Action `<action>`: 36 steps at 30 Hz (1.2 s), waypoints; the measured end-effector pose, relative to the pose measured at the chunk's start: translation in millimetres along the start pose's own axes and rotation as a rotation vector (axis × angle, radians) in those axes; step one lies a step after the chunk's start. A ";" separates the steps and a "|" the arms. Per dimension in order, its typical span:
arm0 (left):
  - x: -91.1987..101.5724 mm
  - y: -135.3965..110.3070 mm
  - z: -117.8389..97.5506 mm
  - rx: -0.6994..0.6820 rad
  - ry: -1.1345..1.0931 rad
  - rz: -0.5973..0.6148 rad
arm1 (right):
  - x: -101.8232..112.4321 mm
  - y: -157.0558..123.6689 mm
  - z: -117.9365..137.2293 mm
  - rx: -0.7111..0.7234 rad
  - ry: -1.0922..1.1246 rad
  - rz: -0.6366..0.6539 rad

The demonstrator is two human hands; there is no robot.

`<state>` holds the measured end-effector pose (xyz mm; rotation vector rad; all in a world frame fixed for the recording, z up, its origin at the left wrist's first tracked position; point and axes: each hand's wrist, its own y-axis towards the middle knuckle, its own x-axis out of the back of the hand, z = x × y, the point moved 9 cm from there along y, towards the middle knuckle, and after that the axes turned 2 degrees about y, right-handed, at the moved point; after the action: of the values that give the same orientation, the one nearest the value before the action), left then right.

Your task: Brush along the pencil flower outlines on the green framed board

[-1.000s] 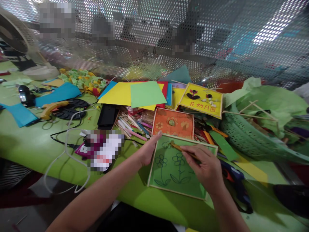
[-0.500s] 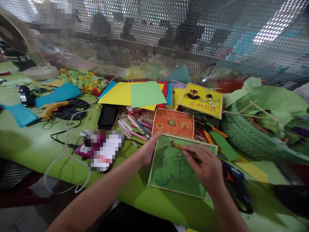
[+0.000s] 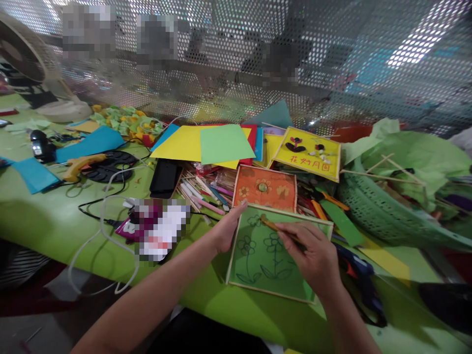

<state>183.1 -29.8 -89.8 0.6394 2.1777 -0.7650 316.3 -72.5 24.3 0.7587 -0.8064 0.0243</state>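
Note:
A green card picture (image 3: 254, 260) in a thin wooden stick frame lies tilted near the table's front edge, with flowers and leaves drawn on it in dark lines. My left hand (image 3: 225, 230) is closed on its upper left edge, the thumb along the frame and the other fingers hidden beneath. Pinched in my right hand (image 3: 313, 250) is a slim yellow-brown pen-like stick (image 3: 270, 223), its tip at the top flower; its exact kind is unclear. Just behind is an orange framed flower picture (image 3: 271, 201), partly covered by the green one.
Coloured paper sheets (image 3: 224, 143) and a yellow framed picture (image 3: 313, 147) lie behind. On the right are a green basket (image 3: 372, 216) and a dark blue glue gun (image 3: 363, 278). Leftward are pens (image 3: 199, 194), a phone (image 3: 164, 231), a white cable (image 3: 77, 255) and a fan (image 3: 29, 54).
The pen-like stick and my right hand have shifted very slightly over the top flower. My left hand and the green picture stay in place.

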 end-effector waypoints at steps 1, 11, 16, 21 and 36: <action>0.4 0.5 1.4 0.010 -0.001 0.002 | -1.5 -0.1 0.5 0.004 0.004 0.009; 12.2 2.2 5.1 0.035 -0.008 -0.040 | 3.3 -1.4 -1.1 0.001 -0.006 -0.019; 4.7 2.0 4.8 0.028 -0.005 0.003 | -2.0 -1.6 -0.2 -0.007 0.007 0.011; 4.2 1.3 9.4 0.055 0.005 -0.010 | -2.0 1.4 3.4 0.011 0.011 -0.004; -0.8 -0.8 3.0 0.024 -0.001 -0.003 | 5.4 5.1 5.0 -0.007 -0.011 -0.023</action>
<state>184.4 -32.6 -90.6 0.6474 2.1719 -0.7939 315.4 -73.2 33.2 0.7617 -0.8074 -0.0038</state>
